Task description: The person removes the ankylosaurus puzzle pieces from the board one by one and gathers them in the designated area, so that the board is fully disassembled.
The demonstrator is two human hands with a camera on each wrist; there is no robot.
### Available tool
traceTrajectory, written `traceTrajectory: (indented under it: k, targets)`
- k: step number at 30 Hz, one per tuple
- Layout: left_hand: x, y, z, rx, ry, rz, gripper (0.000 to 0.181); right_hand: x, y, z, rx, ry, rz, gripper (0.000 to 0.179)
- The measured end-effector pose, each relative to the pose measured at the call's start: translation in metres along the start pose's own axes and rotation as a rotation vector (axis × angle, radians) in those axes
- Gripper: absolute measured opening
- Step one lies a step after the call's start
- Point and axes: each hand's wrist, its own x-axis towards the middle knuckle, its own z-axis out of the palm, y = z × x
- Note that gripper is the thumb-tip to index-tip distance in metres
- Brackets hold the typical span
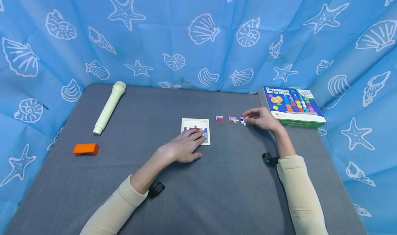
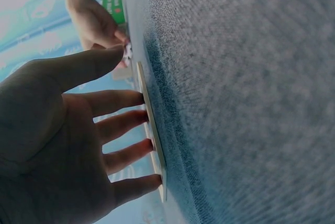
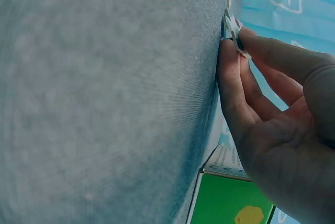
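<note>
A small square puzzle board [image 1: 196, 120] with a white rim lies flat near the middle of the table. My left hand [image 1: 185, 147] rests its spread fingertips on the board, covering part of the picture; in the left wrist view, the fingertips touch the board's face [image 2: 152, 124] while the thumb stays apart from it. To the right, my right hand [image 1: 262, 119] pinches a jigsaw piece [image 3: 232, 24] between thumb and fingers, at the table surface. Two more jigsaw pieces, one with a dark red shape [image 1: 219, 119] and one reddish [image 1: 232, 120], lie in a row between the board and that hand.
A colourful bead-set box [image 1: 291, 105] stands just right of my right hand. On the left lie a pale green toy microphone [image 1: 109, 108] and an orange arch-shaped block [image 1: 86, 149]. A blue shell-patterned curtain [image 1: 149, 38] hangs behind the grey table [image 1: 229, 193].
</note>
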Motion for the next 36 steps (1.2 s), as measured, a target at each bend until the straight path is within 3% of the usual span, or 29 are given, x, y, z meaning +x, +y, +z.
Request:
traceTrajectory:
  k: [7, 16, 23, 28, 36]
  targets:
    - [0.001, -0.001, 0.001, 0.001, -0.011, -0.008, 0.070, 0.000, 0.000, 0.000, -0.036, 0.025, 0.004, 0.029]
    - [-0.002, -0.007, 0.000, -0.002, 0.017, 0.059, 0.067, -0.003, -0.003, -0.001, -0.107, 0.052, 0.044, 0.030]
    - [-0.003, -0.013, -0.003, -0.094, 0.005, 0.080, 0.065, -0.008, -0.004, -0.002, -0.114, 0.063, 0.050, 0.031]
    - [-0.006, -0.014, -0.005, -0.130, -0.013, 0.055, 0.065, -0.010, -0.011, 0.002, -0.056, 0.065, 0.003, 0.031]
    - [-0.020, -0.013, -0.007, -0.110, -0.050, -0.009, 0.070, -0.006, -0.025, 0.019, 0.046, 0.050, -0.062, 0.029]
